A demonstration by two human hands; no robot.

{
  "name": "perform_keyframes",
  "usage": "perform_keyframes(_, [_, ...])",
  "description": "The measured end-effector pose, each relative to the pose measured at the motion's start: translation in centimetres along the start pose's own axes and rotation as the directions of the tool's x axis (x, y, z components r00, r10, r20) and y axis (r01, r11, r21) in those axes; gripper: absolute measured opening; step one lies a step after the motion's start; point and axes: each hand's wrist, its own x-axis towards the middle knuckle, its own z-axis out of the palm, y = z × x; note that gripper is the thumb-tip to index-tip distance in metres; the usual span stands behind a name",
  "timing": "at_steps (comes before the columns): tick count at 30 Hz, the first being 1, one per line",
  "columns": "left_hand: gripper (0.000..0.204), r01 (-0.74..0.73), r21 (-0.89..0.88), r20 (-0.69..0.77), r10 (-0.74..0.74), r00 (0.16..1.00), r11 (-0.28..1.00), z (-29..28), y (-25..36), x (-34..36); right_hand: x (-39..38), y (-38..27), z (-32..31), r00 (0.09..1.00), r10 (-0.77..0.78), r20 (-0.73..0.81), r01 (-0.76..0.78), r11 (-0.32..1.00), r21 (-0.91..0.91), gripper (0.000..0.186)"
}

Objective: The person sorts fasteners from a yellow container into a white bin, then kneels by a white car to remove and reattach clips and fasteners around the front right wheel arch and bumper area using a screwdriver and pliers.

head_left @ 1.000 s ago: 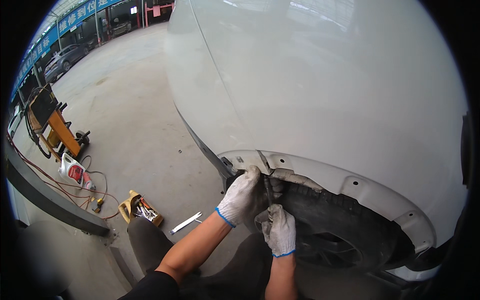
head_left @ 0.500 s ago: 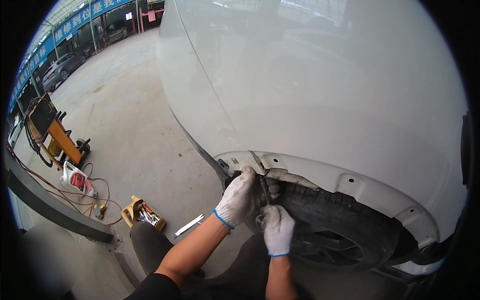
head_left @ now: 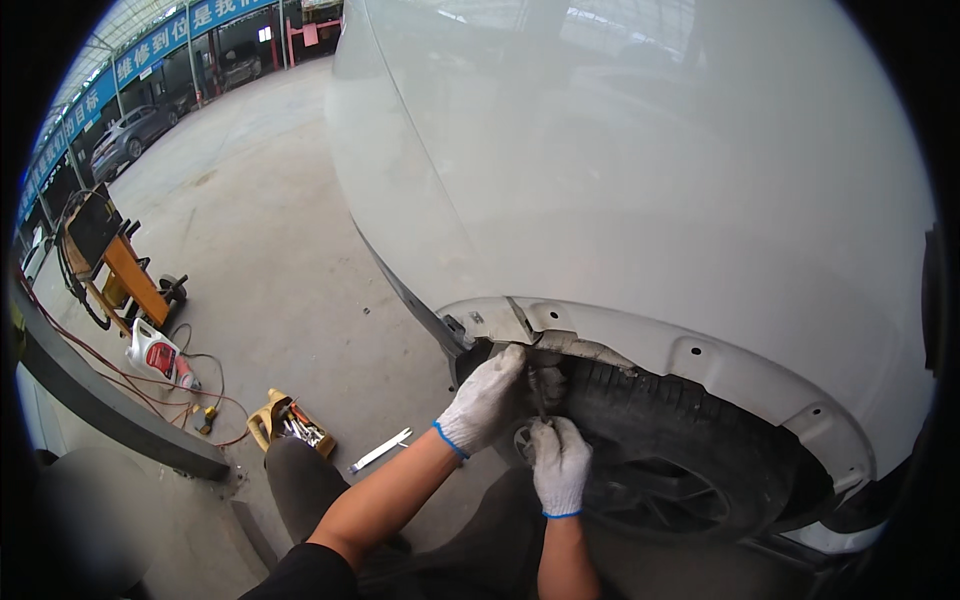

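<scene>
My left hand point(head_left: 487, 396), in a white knit glove with a blue cuff, reaches up to the exposed edge of the white car's wheel arch point(head_left: 605, 330). Its fingertips go in under the lip, so what they touch is partly hidden. Lower and to the right, my right hand point(head_left: 561, 467) wears a matching glove. Its fingers are closed round the lower end of a slim dark rod-shaped tool point(head_left: 541, 397), which points up into the gap under the arch. The tool's upper end is hard to make out. Behind the hands is the black tire point(head_left: 660, 415).
On the floor at left lie a yellow toolbox point(head_left: 262, 420) of hand tools and a flat silver bar point(head_left: 381, 452). Beyond them are a white jug point(head_left: 150, 345), red hoses and an orange wheeled cart point(head_left: 135, 275). A grey curved beam point(head_left: 120, 405) stands nearer.
Both hands have dropped slightly, the left one shifting a little right along the arch edge. The tool's lower end has come down with my right hand. The view has shifted slightly.
</scene>
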Motion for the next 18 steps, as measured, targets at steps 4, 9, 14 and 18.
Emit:
perform_keyframes(4, [0.048,-0.104,0.273,-0.026,0.115,0.993,0.956,-3.7,-1.2,-2.0,-2.0,3.2,1.6,0.987,-0.116,0.111,0.123,0.991,-0.060,0.021])
perform_keyframes(9, [0.057,0.278,0.619,-0.417,0.008,0.909,0.735,-14.8,-0.6,-9.0,-3.0,8.3,7.8,0.836,0.206,0.508,-0.117,0.972,-0.201,0.022])
perform_keyframes(14, [0.045,0.240,0.846,-0.514,0.603,0.610,0.477,-20.1,9.8,-18.2,-3.1,17.9,18.6,0.736,0.099,0.670,0.022,0.985,-0.170,0.023])
perform_keyframes(18, [0.039,-0.025,0.684,-0.686,0.655,0.316,0.729,-18.5,13.9,-24.7,-6.9,22.9,25.7,0.404,0.515,0.756,-0.358,0.850,-0.387,0.021])
